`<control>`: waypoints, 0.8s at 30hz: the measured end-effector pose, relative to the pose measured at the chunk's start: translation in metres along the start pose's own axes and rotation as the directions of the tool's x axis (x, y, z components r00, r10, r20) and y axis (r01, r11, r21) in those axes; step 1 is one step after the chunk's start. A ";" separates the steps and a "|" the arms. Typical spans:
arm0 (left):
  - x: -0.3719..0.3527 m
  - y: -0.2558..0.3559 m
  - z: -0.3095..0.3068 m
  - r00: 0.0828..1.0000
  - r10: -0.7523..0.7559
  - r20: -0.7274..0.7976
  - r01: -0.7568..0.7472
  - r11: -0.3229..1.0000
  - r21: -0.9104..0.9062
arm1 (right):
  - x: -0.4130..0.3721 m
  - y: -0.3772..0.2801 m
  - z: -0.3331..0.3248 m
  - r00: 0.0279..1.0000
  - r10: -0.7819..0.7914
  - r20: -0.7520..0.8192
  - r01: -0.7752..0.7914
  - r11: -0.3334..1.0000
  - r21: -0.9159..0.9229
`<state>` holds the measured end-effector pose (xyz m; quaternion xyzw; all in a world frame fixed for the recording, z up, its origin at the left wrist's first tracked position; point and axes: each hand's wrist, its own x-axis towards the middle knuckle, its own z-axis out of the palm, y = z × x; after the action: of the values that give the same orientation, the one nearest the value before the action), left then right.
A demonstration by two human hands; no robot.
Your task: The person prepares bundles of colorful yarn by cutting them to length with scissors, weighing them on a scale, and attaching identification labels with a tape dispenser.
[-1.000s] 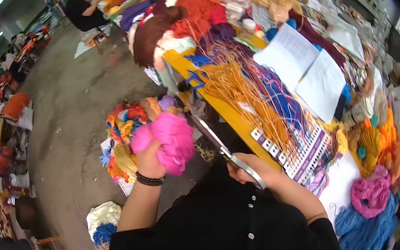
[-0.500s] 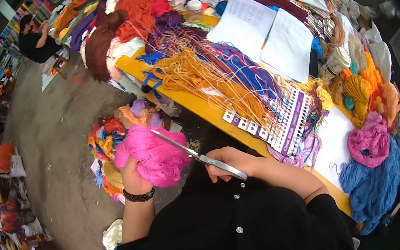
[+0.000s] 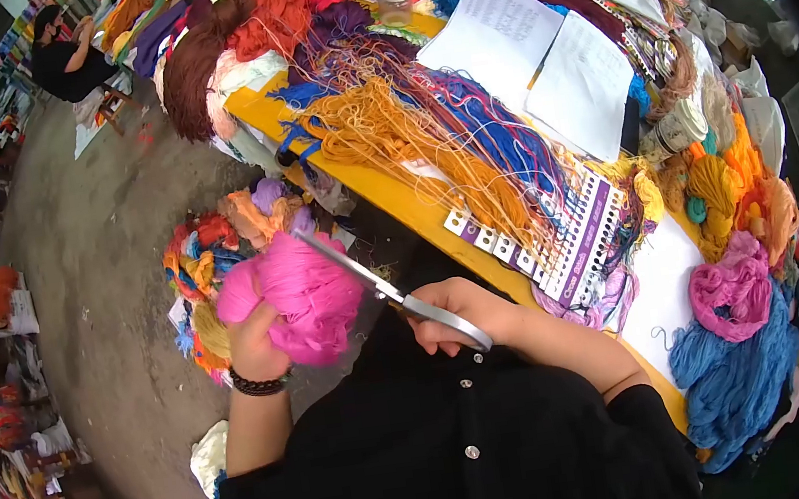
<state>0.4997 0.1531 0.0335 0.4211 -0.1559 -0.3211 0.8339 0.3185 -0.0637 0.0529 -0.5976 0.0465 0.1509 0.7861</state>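
Observation:
My left hand [image 3: 257,344], with a dark beaded bracelet at the wrist, grips a bright pink skein of yarn [image 3: 311,307] from its lower left side. In my right hand [image 3: 464,314] is a pair of scissors [image 3: 441,320], the fingers wrapped around the grey handles. The long blades point up and left, lying across the upper right of the skein. Whether any strand sits between the blades cannot be made out. Beyond, on the yellow table [image 3: 382,191], lie orange yarn strands [image 3: 365,138] and a punched purple-and-white thread card [image 3: 576,251].
An open notebook [image 3: 492,30] and a lidded jar [image 3: 395,3] lie farther back. Blue yarn [image 3: 739,376] and a pink skein [image 3: 730,287] are at the right. A heap of coloured yarn [image 3: 203,255] is on the left below the table. Another person [image 3: 72,60] sits at the upper left.
The pink skein and my left hand have shifted slightly left and up. My right hand keeps hold of the scissors with little movement; the whole view has shifted slightly.

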 end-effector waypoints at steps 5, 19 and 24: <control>0.014 0.052 0.009 0.964 0.264 -0.038 -0.206 0.828 0.521 | -0.004 0.006 -0.006 0.991 -0.108 -0.082 0.112 0.993 0.048; 0.076 0.201 0.049 -0.052 0.251 0.967 -0.004 0.968 -0.252 | 0.009 0.013 -0.010 0.989 -0.143 0.038 0.148 0.965 -0.215; 0.066 0.233 0.076 -0.155 0.311 0.938 -0.030 0.947 -0.320 | 0.018 0.005 0.000 0.980 -0.157 0.126 0.184 0.950 -0.252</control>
<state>0.6028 0.1662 0.2653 -0.0685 -0.7500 -0.4255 0.5018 0.3339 -0.0595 0.0432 -0.6894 -0.0670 0.1182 0.7115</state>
